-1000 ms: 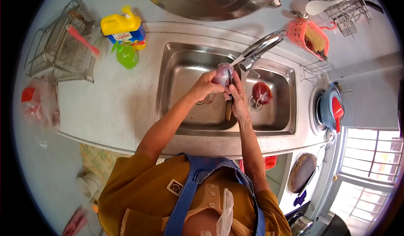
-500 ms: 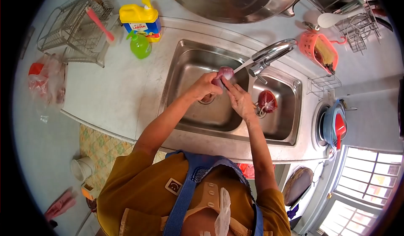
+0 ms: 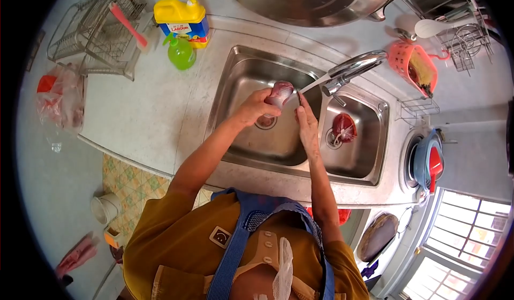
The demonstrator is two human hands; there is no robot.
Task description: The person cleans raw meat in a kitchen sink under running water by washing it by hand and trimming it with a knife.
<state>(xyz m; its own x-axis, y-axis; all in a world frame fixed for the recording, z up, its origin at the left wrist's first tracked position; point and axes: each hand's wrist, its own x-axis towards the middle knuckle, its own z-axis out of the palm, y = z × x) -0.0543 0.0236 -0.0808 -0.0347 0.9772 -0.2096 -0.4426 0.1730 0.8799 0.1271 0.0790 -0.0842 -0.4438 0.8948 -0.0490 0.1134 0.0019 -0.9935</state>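
Purplish-red lump (image 3: 280, 92), glossy, oblong

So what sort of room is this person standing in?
Most likely a kitchen, perhaps a home one: there's a double-bowl stainless-steel sink with a curved chrome faucet, plus a silvery metal wire dish rack.

Bright indoor light, daylight blown white in the barred window (image 3: 463, 225) at lower right, glare on the steel pot (image 3: 313, 3) at top, sheen in the sink (image 3: 273, 150) mid-frame, fisheye bend along the counter (image 3: 139, 112), black rounded corners.
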